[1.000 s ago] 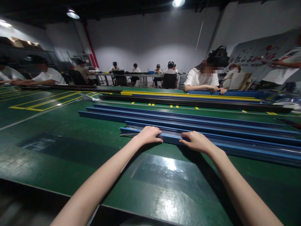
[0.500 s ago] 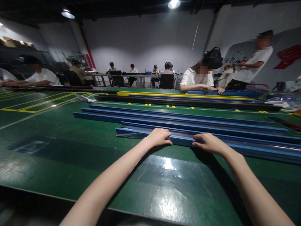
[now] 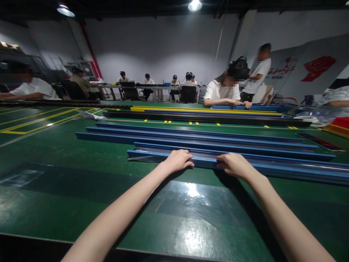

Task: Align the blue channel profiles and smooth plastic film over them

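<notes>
A long blue channel profile [image 3: 205, 163] lies across the green table in front of me, nearest of the blue profiles. My left hand [image 3: 178, 160] pinches its near wall, fingers over the top edge and thumb on the front face. Farther right, my right hand [image 3: 235, 163] grips the same wall in a like manner, a short gap from the left. A thin clear strip of film [image 3: 145, 159] hangs loose along the front of the channel's left end. Behind it lie more blue profiles [image 3: 152, 140], parallel to it.
Beyond are a black profile [image 3: 191, 118] and yellow profiles [image 3: 201, 110]. A co-worker [image 3: 225, 91] leans over another blue piece opposite. A dark flat object [image 3: 321, 142] lies at right, and clear film [image 3: 191, 198] covers part of the green table [image 3: 89, 196] before me.
Both hands slid right along the channel's near wall, then stayed about there. My view turned right, so everything shifted left. A standing person in the background moved left.
</notes>
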Tool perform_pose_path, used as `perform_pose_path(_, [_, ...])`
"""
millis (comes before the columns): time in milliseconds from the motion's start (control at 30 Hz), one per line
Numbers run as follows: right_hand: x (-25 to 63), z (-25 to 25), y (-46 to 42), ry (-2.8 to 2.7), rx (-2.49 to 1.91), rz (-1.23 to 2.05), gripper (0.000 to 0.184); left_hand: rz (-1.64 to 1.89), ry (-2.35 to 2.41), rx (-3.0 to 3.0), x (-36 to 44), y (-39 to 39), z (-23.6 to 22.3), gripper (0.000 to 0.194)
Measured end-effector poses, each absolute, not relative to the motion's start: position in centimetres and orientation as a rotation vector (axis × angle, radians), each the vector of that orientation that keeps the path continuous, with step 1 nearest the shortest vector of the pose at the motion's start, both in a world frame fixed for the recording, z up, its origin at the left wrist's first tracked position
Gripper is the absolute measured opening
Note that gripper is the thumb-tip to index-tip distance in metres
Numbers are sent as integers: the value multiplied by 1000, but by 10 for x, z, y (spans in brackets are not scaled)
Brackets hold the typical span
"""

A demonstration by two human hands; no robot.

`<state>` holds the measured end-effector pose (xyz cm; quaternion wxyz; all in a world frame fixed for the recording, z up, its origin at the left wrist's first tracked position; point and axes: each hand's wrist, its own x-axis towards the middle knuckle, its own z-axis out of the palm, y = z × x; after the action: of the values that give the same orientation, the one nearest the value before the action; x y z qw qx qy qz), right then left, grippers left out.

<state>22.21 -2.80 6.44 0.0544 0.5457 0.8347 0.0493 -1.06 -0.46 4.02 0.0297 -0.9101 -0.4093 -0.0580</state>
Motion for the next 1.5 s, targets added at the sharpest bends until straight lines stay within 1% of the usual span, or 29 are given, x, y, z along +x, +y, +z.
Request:
perform_pose_path(233, [199,59,-25,2590,1609,222,20,-94,-1312,-2753,-22,-7,47,25])
perform_pose_path(500, [161,54,-22,2702,1540,340,19,-187,-1260,-2690,-15,-7,53,17])
perform_pose_path(667, [150,53,-23,2699,1610,242,16,-111,-1341,-2693,-21,-7,61,14])
perform_pose_path(800, [157,53,-23,2690,1680,119,18,-81,-1338,-2711,-27,-5,63,13])
perform_pose_path(900, [173,55,-23,2663,1705,88,20,-64,-1372,-2699,-35,-3,63,13])
perform_pose_path(1067, [206,57,-24,2658,1801,135,17,-9,-1480,-2629,-60,-1,64,11])
perform_pose_path(1267, [205,49,-24,2673,1833,337,23,4,-1471,-2542,-79,-2,66,6])
perform_pose_path(1333, [197,47,-22,2674,1838,334,24,0,-1486,-2507,-79,-3,66,8])
perform_pose_path(1433, [184,47,-19,2672,1862,301,24,-47,-1532,-2479,-70,-4,65,21])
perform_pose_path(1500, [175,47,-17,2690,1852,285,23,-84,-1497,-2497,-61,-5,63,24])
